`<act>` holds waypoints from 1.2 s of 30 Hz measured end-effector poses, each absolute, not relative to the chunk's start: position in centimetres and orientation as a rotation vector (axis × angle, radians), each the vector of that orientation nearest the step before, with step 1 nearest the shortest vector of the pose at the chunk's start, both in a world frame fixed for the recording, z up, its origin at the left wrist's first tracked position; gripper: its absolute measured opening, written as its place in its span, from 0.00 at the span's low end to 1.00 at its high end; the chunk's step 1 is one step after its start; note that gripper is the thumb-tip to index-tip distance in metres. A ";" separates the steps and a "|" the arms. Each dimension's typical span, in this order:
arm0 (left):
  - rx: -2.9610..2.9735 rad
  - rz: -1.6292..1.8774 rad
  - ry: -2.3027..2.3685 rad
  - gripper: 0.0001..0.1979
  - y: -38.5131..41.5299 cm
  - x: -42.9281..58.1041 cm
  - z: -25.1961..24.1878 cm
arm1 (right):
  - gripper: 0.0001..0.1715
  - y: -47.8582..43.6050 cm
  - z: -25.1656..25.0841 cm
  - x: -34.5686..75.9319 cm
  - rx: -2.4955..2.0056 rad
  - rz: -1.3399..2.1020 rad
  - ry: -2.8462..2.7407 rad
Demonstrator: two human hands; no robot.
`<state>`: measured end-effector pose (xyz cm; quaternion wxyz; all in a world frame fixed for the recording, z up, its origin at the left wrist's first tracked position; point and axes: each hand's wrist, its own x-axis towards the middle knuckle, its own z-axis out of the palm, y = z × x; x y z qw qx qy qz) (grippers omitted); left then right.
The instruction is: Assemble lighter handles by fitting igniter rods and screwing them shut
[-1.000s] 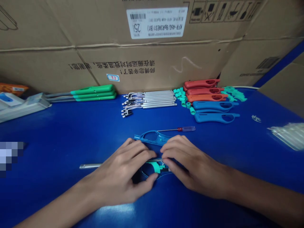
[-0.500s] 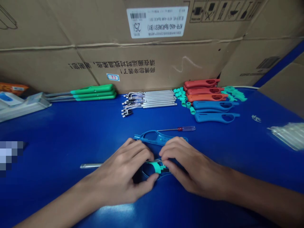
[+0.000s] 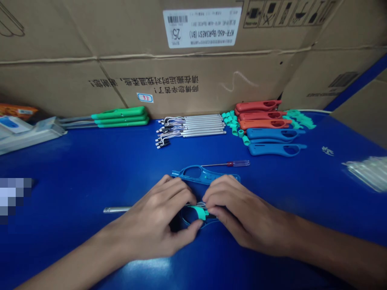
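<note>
Low over the table, my left hand (image 3: pixel 163 217) is closed round the loop end of a blue lighter casing half (image 3: pixel 189 220), thumb below and fingers above. A teal trigger (image 3: pixel 198 212) sits in that half, beside my left thumb tip. My right hand (image 3: pixel 242 209) pinches at the trigger's right side, by some white wires (image 3: pixel 202 204); its fingertips partly hide what they grip. From the casing's left a silver metal tube (image 3: pixel 116 210) sticks out beneath my left wrist. Just beyond both hands lies another blue casing half (image 3: pixel 208 177), its inside facing up.
A small screwdriver (image 3: pixel 238 163) lies farther back. Along the cardboard box (image 3: pixel 121 36) are green lighters (image 3: pixel 121 117), silver tubes with wires (image 3: pixel 204 125), teal caps (image 3: pixel 234 129), red casings (image 3: pixel 256 106), blue casings (image 3: pixel 272 149) and teal triggers (image 3: pixel 302 120). Clear bags (image 3: pixel 370 173) lie right.
My right fingertips have shifted slightly at the trigger, and more of the white wires shows between my hands. The left hand keeps its hold.
</note>
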<state>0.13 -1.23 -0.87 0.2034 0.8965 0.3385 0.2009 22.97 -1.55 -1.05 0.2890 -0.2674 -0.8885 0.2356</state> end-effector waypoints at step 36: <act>2.560 0.607 0.895 0.06 -1.2 0.0 -0.9 | 0.14 -1.9 -0.6 23.4 -0.893 0.625 -2.549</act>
